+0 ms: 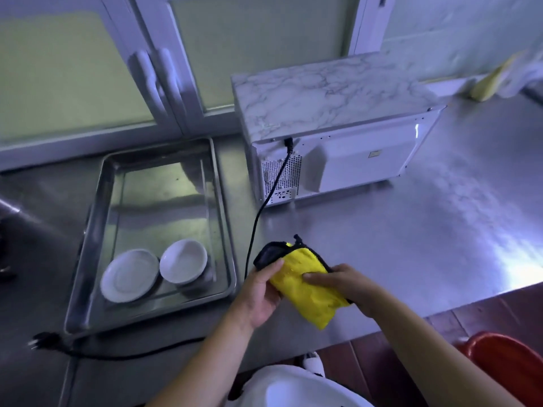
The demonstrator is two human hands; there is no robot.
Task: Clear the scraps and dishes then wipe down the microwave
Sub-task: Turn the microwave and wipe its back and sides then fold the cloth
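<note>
Cloth (305, 292) sits between both hands. Left hand (261, 292) pinches its left end; right hand (338, 282) curls over its right side.

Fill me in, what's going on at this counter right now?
A person holds a folded yellow cloth over the steel counter, the left hand gripping one end and the right hand the other. The microwave stands beyond, back panel toward the camera, not yet being wiped. Its cord trails to a plug lying loose. A white plate and bowl sit in the metal tray.
</note>
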